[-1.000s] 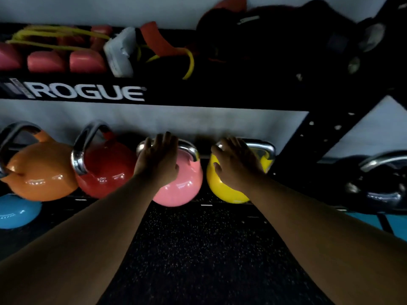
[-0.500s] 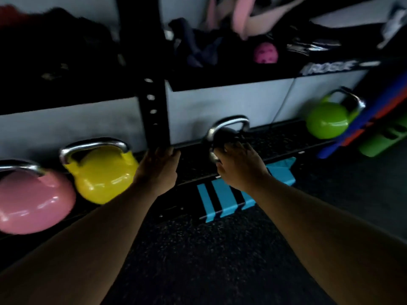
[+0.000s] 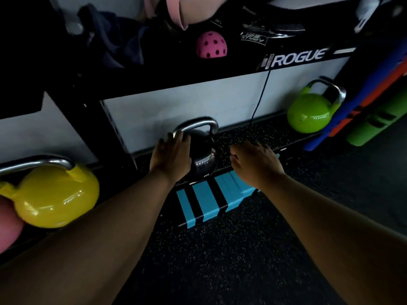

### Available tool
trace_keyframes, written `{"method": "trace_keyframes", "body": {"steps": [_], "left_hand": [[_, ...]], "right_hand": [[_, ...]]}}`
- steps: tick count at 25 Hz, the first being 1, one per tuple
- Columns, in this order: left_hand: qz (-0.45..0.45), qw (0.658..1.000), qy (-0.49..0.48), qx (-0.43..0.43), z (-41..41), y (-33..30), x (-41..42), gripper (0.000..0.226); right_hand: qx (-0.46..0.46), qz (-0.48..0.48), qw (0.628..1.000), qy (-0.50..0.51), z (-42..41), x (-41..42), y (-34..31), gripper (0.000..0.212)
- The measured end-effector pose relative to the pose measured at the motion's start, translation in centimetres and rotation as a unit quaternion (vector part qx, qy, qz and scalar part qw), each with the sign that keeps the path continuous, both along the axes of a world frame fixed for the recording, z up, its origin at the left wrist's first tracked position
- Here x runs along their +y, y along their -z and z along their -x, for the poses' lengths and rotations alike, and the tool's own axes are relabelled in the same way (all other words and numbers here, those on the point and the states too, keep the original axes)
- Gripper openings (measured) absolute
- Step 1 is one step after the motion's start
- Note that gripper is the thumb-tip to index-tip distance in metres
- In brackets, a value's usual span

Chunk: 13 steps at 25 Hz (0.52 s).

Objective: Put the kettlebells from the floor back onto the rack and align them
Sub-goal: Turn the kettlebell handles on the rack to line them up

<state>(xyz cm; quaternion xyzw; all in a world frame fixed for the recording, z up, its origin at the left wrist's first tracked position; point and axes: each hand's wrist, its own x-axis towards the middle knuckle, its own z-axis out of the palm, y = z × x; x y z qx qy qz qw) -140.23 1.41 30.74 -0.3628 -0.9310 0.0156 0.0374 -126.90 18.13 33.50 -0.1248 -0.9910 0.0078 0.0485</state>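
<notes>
A small black kettlebell [image 3: 203,157] with a steel handle stands on the low speckled rack shelf [image 3: 242,135]. My left hand [image 3: 170,155] cups its left side, with the fingertips up at the handle's base. To the right of it my right hand [image 3: 253,164] hovers over the shelf edge, fingers spread and holding nothing. On the shelf section to the left sit a yellow kettlebell [image 3: 55,194] and, cut off by the frame edge, a pink kettlebell [image 3: 8,230]. A green kettlebell [image 3: 308,115] stands at the far right of the shelf.
A black rack upright [image 3: 103,128] separates the yellow kettlebell from the black one. A blue and black striped block [image 3: 207,199] lies on the floor below the shelf. The upper shelf holds a pink perforated ball [image 3: 211,45] and dark gear. Coloured mats [image 3: 374,126] lean at the right.
My view swung right from the orange-to-yellow row. My right hand has let go of the black kettlebell and moved right; my left hand left the rack upright and now cups that kettlebell.
</notes>
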Motion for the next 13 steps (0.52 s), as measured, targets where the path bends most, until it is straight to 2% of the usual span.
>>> {"method": "trace_keyframes", "body": {"steps": [7,10,13], "left_hand": [[-0.143,0.986,-0.044,-0.075,8.1,2.9,3.2,0.049],[-0.200,0.965,-0.059,-0.161,8.8,4.7,5.1,0.050],[-0.292,0.939,-0.083,-0.161,8.8,6.3,5.7,0.048]], "right_hand": [[0.020,0.069,0.997,-0.019,12.3,2.4,3.6,0.037],[0.009,0.100,0.995,-0.011,15.1,3.1,5.8,0.048],[0.004,0.171,0.985,-0.031,16.1,4.2,6.9,0.053]]}}
